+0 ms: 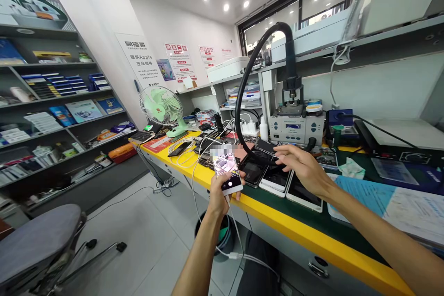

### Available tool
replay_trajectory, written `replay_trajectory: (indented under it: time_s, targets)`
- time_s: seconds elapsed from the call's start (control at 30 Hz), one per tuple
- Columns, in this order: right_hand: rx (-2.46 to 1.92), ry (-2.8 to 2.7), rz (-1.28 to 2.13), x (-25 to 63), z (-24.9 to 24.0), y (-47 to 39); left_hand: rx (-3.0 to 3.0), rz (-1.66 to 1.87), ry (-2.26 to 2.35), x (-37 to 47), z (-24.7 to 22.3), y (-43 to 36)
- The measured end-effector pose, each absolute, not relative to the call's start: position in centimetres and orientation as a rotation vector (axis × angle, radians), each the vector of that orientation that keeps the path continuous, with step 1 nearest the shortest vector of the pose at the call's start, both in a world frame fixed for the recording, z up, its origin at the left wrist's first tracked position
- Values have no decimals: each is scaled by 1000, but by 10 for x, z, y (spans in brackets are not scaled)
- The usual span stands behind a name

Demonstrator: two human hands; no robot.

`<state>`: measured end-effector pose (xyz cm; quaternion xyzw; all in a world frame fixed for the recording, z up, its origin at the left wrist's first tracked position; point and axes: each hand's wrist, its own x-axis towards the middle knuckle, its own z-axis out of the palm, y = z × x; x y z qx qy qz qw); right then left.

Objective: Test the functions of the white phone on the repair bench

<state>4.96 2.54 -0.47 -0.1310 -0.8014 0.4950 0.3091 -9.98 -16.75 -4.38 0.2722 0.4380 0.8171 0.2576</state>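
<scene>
My left hand (218, 193) is wrapped round a white smartphone (229, 173) at the bench's front edge. Its lit screen shows a camera picture with a round shutter button, and a white cable (233, 215) hangs below it. My right hand (300, 164) hovers over the bench with its fingers reaching left, partly bent and apart, and nothing shows in them. Beneath it lie a white-framed phone (275, 178) and a white-edged tablet (305, 193). A dark phone (255, 172) lies between my hands. The black hose (239, 101) passes close to my right fingertips.
Behind the phones stands a grey hot-air station (291, 128). A green fan (161, 105) and coiled white cables (183, 152) occupy the far left of the yellow-edged bench (277, 219). A bin (225, 240) sits below, a stool (38, 245) at left, and papers (395, 199) at right.
</scene>
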Motion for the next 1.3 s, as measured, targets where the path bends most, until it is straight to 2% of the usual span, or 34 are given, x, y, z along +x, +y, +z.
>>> replay_trajectory:
  time_s: [0.3, 0.83, 1.13, 1.3]
  targets:
    - [-397, -2153, 1282, 51, -2, 23, 713, 2230, 1091, -97, -26, -173]
    - [-367, -2222, 1286, 49, -4, 22, 765, 2328, 1228, -61, -8, -206]
    - [-376, -2192, 1334, 50, -2, 20, 799, 2179, 1222, -40, -9, -191]
    - [-345, -2116, 1415, 47, -3, 22, 913, 2001, 1040, -20, -14, -173]
